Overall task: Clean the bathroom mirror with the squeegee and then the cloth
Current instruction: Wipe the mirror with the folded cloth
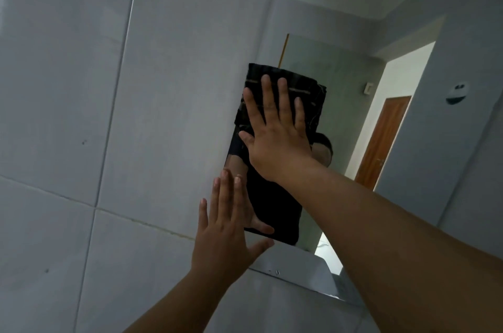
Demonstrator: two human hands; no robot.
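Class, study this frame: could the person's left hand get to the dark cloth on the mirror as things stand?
Probably yes. The left hand lies flat at the mirror's lower left edge, below the dark cloth; only the right hand, pressing the cloth, partly covers it.

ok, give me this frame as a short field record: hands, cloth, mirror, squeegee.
right hand: flat, fingers spread, pressing the dark folded cloth against the glass
left hand: open palm flat at the lower left edge of the glass, holding nothing
wall-mounted rectangular mirror: reflects a wooden door and the person's arm
squeegee: not in view
stage: cloth wipe
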